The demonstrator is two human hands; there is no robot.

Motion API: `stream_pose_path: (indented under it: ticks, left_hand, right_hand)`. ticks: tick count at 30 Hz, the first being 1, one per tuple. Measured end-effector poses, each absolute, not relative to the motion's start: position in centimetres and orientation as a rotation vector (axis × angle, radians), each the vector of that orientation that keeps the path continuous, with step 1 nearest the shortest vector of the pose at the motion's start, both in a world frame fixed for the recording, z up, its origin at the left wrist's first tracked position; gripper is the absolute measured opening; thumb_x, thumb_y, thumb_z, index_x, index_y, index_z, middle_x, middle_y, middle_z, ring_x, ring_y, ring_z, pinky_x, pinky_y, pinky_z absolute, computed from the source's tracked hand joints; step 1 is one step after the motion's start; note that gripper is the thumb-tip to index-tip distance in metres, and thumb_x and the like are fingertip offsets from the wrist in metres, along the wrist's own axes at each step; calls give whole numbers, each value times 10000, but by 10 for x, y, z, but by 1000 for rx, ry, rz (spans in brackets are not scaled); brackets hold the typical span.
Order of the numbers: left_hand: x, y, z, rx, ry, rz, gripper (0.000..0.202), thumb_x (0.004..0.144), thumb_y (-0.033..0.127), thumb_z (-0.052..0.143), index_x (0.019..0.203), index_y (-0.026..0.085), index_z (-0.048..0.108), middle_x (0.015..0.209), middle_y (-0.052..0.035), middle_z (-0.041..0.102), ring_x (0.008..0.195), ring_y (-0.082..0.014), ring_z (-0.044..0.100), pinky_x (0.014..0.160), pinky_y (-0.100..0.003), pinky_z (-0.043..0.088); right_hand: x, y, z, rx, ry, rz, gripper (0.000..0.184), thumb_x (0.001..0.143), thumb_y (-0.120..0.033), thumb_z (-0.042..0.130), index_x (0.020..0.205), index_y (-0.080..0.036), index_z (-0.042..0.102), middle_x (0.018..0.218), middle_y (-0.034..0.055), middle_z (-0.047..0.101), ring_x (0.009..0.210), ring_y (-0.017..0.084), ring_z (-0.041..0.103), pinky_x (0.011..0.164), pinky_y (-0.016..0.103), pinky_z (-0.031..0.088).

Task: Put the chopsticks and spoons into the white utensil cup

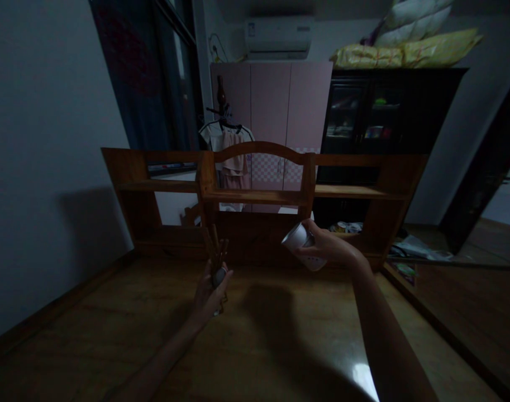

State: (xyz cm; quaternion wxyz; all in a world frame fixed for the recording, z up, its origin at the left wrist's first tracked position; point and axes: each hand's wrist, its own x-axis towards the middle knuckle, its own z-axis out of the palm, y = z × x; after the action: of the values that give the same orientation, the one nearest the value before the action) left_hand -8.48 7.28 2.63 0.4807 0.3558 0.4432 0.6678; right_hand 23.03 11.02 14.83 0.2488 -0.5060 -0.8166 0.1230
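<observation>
My left hand [205, 295] is closed around a bundle of chopsticks [215, 248], thin and brown, their upper ends pointing up and away from me. A small pale rounded thing [219, 276] sits in the same grip by the thumb; its kind is too dim to make out. Over to the right, my right hand [328, 245] grips a white cup [296, 239] from its right side. The cup is tilted, its mouth facing up and left, and dark marks show low on its wall. Both hands are above the wooden surface [246, 346], apart from each other.
A wooden shelf unit [258, 196] with an arched top runs along the far edge of the surface. A white wall [49, 167] borders the left side. A raised wooden edge [439, 332] runs along the right. Farther back stand pink wardrobes [269, 106] and a dark cabinet [422, 111].
</observation>
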Motion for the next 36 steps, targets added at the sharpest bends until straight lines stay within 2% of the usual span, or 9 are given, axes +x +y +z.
stream_pose_path:
  ticks: [3,10,15,20,23,27,34,36]
  left_hand:
    - [-85,76,21,1005,1118,1677,520,614,60,765,1077,229,601,667,56,634,530,-104,627,439,-128,457]
    - [-92,85,10,1051,1097,1675,377,568,44,805,872,201,646,728,26,664,633,-108,648,554,-129,493]
    - [-100,98,0,1069,1156,1616,327,558,148,844,814,165,641,671,4,656,605,-130,643,555,-168,487]
    - [-103,103,-14,1416,1296,1541,340,652,383,774,855,156,624,684,-1,641,642,-163,628,617,-245,502]
    - [-99,101,-16,1432,1319,1608,388,688,461,718,910,166,598,683,12,620,632,-157,616,625,-254,501]
    - [-96,97,-7,1333,1354,1735,492,714,496,683,1085,204,545,650,41,593,536,-128,579,514,-217,461]
    - [-107,98,8,1246,1389,1877,459,703,478,699,1056,207,585,626,51,543,517,-106,531,487,-197,445]
    - [-106,98,9,1253,1361,1892,458,698,481,700,1048,208,586,651,43,566,519,-103,526,483,-194,440]
  right_hand:
    - [231,111,147,-1369,-2223,342,621,748,-442,731,1227,-196,421,988,91,630,856,261,612,691,289,467]
    - [233,109,148,-1329,-2212,358,596,760,-423,733,1221,-212,420,999,74,628,868,247,616,696,276,464]
    - [233,109,149,-1352,-2214,332,634,755,-434,737,1238,-189,406,996,88,623,839,246,617,678,279,464]
    - [233,110,148,-1316,-2233,362,587,768,-414,724,1212,-189,412,978,79,625,824,236,621,649,265,466]
    - [234,111,148,-1323,-2227,354,604,756,-416,732,1215,-194,408,986,77,625,835,239,620,649,263,467]
    - [235,112,147,-1328,-2240,329,619,759,-421,725,1235,-189,405,988,85,625,827,243,620,656,271,467]
    - [234,112,148,-1335,-2248,320,624,747,-414,731,1228,-180,410,969,85,626,818,240,619,646,267,462]
    - [234,112,149,-1338,-2246,324,626,743,-413,734,1226,-180,410,971,87,626,818,242,619,645,267,462]
